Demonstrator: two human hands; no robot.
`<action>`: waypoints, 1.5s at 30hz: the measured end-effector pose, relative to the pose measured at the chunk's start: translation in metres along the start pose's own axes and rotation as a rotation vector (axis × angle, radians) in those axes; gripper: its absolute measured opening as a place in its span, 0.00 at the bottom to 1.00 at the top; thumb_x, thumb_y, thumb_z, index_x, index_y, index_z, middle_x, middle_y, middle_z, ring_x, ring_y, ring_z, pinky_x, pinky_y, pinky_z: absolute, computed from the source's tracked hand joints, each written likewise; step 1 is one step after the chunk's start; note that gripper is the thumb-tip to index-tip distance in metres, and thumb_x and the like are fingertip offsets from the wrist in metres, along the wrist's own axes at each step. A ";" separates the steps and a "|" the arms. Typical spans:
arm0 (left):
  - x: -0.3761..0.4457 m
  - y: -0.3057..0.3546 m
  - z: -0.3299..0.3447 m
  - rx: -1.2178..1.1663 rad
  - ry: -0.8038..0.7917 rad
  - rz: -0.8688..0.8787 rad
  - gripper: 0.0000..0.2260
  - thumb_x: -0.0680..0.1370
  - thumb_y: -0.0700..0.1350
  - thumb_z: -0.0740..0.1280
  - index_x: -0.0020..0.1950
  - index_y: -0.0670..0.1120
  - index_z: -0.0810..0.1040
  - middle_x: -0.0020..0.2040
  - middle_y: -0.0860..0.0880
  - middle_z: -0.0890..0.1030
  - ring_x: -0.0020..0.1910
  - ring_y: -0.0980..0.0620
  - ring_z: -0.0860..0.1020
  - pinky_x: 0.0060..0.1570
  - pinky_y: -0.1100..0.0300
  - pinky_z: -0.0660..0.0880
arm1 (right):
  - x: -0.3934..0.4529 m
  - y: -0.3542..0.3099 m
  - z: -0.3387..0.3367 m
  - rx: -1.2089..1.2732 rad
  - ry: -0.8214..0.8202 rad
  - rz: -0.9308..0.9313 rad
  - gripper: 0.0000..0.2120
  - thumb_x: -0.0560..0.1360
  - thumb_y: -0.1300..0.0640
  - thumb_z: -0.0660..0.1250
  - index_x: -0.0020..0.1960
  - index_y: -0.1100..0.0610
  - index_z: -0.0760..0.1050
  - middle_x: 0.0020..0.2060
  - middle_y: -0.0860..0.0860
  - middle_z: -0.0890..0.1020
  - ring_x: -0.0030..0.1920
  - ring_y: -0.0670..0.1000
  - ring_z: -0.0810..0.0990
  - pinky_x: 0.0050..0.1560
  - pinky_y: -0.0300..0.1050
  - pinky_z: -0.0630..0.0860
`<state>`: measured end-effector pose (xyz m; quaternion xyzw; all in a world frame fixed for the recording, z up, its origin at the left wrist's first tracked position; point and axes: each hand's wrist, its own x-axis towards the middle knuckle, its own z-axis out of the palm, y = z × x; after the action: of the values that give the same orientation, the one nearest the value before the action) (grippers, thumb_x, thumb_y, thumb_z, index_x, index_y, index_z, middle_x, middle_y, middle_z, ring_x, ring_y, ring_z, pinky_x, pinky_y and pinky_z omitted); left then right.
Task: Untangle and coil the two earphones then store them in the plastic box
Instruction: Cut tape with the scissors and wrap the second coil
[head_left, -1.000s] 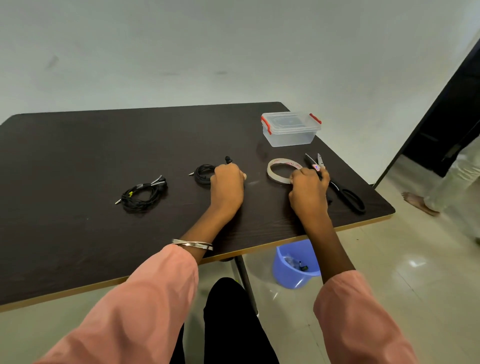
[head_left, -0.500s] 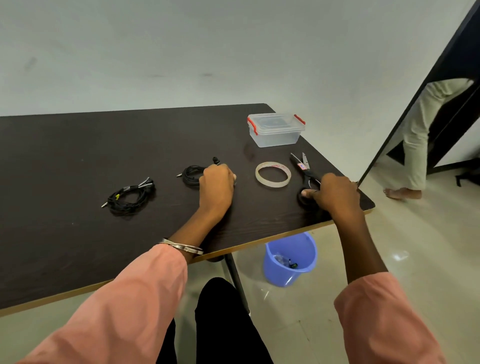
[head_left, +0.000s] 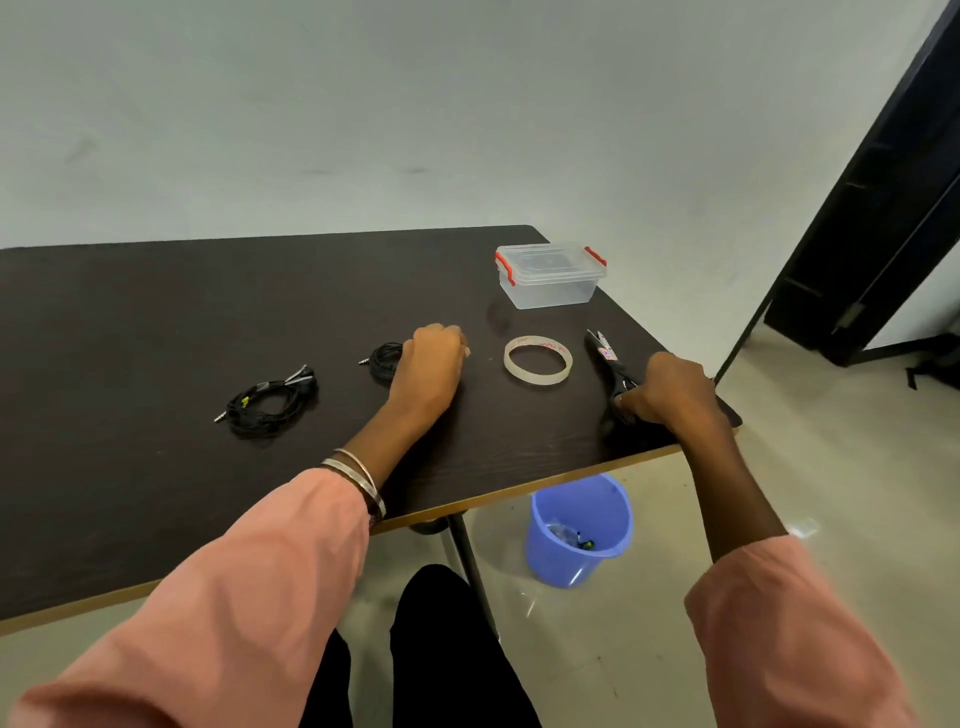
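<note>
Two black earphones lie coiled on the dark table (head_left: 156, 322). One earphone coil (head_left: 270, 399) sits at the left, apart from both hands. The second earphone coil (head_left: 385, 359) lies mid-table, and my left hand (head_left: 428, 366) rests over its right side with curled fingers holding it. The clear plastic box (head_left: 549, 275) with red clips stands shut at the far right corner. My right hand (head_left: 667, 391) grips the handles of black scissors (head_left: 608, 358) near the table's right edge.
A roll of clear tape (head_left: 537, 360) lies flat between my two hands. Under the table's front edge stands a blue bucket (head_left: 579, 530) on the tiled floor. A dark door frame (head_left: 878, 182) rises at the right.
My right hand left the tape roll and moved right onto the scissors' handles. My left hand stayed on the middle earphone coil. The person at the doorway is out of view.
</note>
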<state>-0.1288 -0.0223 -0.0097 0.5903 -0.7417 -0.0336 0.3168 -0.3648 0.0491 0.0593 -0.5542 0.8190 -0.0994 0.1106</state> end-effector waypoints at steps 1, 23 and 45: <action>0.001 0.000 -0.001 0.017 0.000 0.014 0.09 0.80 0.43 0.63 0.50 0.39 0.79 0.47 0.41 0.80 0.36 0.42 0.79 0.41 0.47 0.79 | -0.002 0.000 -0.003 0.022 0.020 -0.004 0.18 0.71 0.54 0.72 0.54 0.63 0.73 0.52 0.61 0.78 0.53 0.62 0.76 0.45 0.46 0.70; 0.008 0.008 -0.009 0.137 -0.018 0.072 0.09 0.80 0.42 0.63 0.52 0.38 0.79 0.50 0.40 0.80 0.49 0.38 0.78 0.47 0.47 0.76 | -0.084 -0.062 -0.025 -0.501 0.094 -0.452 0.26 0.67 0.50 0.77 0.59 0.60 0.72 0.56 0.63 0.76 0.60 0.62 0.70 0.58 0.51 0.69; 0.006 0.005 -0.008 0.170 -0.019 0.094 0.08 0.79 0.40 0.64 0.53 0.38 0.80 0.50 0.39 0.80 0.49 0.38 0.78 0.45 0.48 0.74 | -0.072 -0.084 -0.009 -0.625 0.296 -0.540 0.14 0.75 0.62 0.68 0.60 0.61 0.74 0.56 0.63 0.78 0.61 0.63 0.73 0.62 0.53 0.70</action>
<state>-0.1300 -0.0231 0.0012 0.5794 -0.7716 0.0388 0.2596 -0.2667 0.0857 0.0968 -0.7350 0.6425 0.0497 -0.2108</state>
